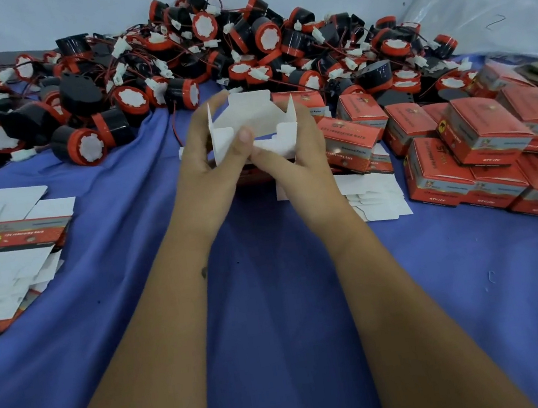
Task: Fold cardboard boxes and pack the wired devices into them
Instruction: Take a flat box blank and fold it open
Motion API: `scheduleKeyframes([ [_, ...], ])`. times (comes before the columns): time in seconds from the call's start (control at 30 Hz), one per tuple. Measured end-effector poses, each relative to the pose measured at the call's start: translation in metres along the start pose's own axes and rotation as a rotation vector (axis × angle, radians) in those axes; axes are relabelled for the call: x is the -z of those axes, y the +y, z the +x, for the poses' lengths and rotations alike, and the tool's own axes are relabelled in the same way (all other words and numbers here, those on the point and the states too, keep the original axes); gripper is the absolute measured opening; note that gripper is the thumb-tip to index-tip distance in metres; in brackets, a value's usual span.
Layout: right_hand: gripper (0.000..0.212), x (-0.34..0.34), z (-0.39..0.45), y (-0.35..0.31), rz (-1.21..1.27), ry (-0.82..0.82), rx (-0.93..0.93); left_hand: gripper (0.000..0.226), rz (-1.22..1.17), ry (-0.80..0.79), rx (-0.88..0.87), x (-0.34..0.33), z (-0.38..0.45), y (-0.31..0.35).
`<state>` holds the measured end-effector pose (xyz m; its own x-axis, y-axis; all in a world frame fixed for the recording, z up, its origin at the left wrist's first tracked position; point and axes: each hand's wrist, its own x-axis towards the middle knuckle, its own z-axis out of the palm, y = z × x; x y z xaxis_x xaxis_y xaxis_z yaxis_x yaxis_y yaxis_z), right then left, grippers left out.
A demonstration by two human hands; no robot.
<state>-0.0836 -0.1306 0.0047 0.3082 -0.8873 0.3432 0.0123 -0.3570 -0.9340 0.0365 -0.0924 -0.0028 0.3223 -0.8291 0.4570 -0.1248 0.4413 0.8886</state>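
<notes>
Both hands are held together in the upper middle of the frame, around 1 half-formed cardboard box. The left hand is wrapped about the box's left side, with its thumb laid across the near white flap. The right hand is curled around the right side, with its thumb pressed against the lower front flaps; each hand is closed in a grip on the box.

The box is held above the blue cloth, well clear of it, with its open end turned toward the camera and upward. Its long axis cannot be told with certainty, since much of the body is hidden by the fingers. White inner surfaces are shown: 2 side flaps stand upright at left and right, 1 broad flap rises at the far edge, and smaller tabs are folded inward at the near edge. A strip of red printed outer face is seen beneath the hands.

A heap of black-and-red wired devices, with red wires and white connectors, is spread across the top of the frame. Flat unfolded box blanks are stacked at the left edge. Closed red boxes are piled at the right, and more flat blanks lie just right of the right wrist.
</notes>
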Motion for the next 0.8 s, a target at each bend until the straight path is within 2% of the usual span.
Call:
scheduleKeyframes([
  [0.17,0.031,0.0037,0.0013,0.0008,0.187,0.006,-0.007,0.024,-0.058,0.076,0.122,-0.0063,-0.0009,-0.0014],
  [0.3,0.017,0.004,0.0011,0.0049,0.147,0.009,-0.094,0.024,-0.062,0.134,0.194,-0.0101,0.0018,-0.0057],
  [0.43,0.015,-0.0009,0.0013,0.0078,0.069,-0.015,-0.111,0.03,-0.045,0.205,0.217,-0.0075,0.0022,-0.0048],
  [0.53,0.016,-0.0018,0.0006,0.0077,0.095,-0.028,-0.112,0.023,-0.155,0.128,0.234,-0.0069,0.0012,-0.0069],
  [0.6,0.016,-0.0006,0.0012,0.0079,0.114,-0.021,-0.135,0.036,-0.297,0.076,0.24,-0.0067,0.0018,-0.0064],
  [0.7,0.017,0.0009,0.0024,0.009,0.142,0.0,-0.167,0.063,-0.435,0.082,0.249,-0.003,0.0051,-0.0043],
  [0.73,0.017,0.0011,0.0029,0.0096,0.143,0.004,-0.169,0.065,-0.456,0.078,0.254,-0.0026,0.0054,-0.004],
  [0.8,0.018,0.0006,0.003,0.0096,0.136,0.006,-0.163,0.053,-0.445,0.063,0.272,-0.0053,0.0044,-0.0036],
])
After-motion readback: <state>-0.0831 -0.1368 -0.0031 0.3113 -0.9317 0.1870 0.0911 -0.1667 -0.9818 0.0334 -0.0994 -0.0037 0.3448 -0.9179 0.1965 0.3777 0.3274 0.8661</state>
